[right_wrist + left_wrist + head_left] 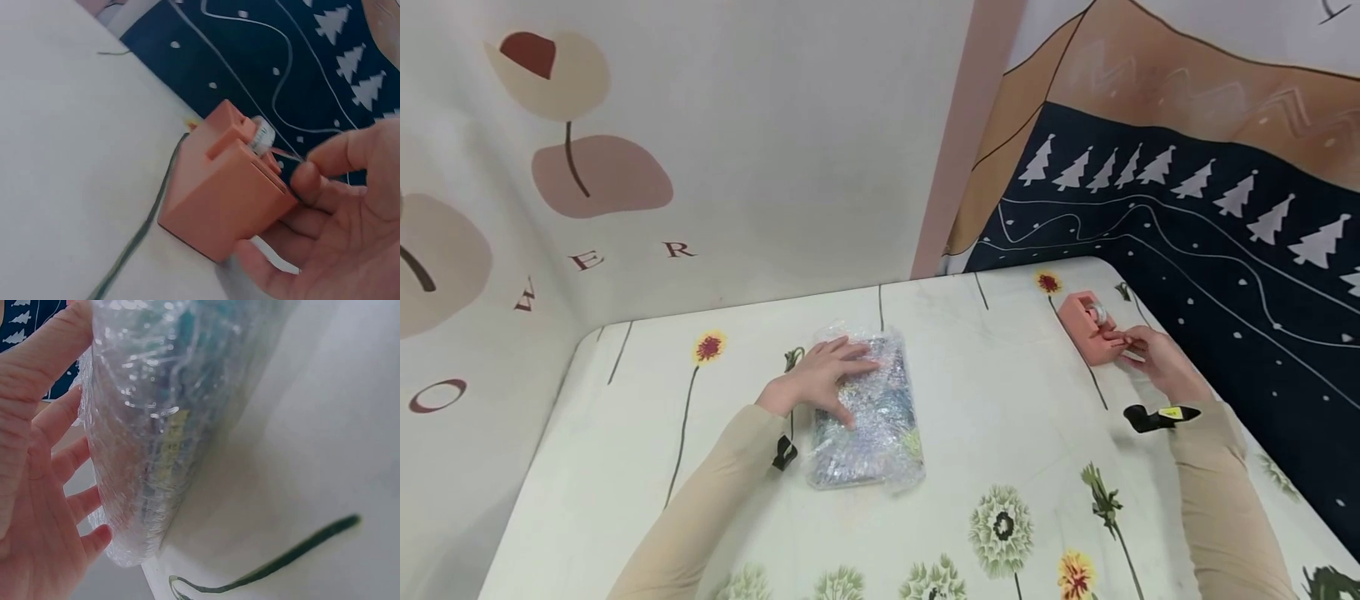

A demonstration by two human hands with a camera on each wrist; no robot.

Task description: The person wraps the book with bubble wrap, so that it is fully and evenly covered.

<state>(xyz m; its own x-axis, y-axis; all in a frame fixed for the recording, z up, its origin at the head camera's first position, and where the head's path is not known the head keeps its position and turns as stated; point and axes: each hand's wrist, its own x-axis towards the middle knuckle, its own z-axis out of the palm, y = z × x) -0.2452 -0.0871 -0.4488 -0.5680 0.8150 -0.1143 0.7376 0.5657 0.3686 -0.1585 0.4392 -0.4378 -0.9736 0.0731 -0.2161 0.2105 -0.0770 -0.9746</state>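
A flat package in clear bubble wrap (880, 442), bluish and printed underneath, lies on the table. My left hand (823, 375) rests on its upper left part with fingers spread; in the left wrist view the fingertips touch the crinkled wrap (144, 444). To the far right stands a coral-coloured tape dispenser (1081, 325) with a small roll of tape (264, 132). At its front end is my right hand (1161, 358). Thumb and index finger pinch the loose end of the tape (287, 154), while lower fingers lie against the dispenser's side.
The table is covered by a white cloth (1000, 400) printed with flowers. Behind it rises a pale patterned wall covering (775, 167). A dark blue hanging with white trees (1187, 250) borders the right side, close to my right hand.
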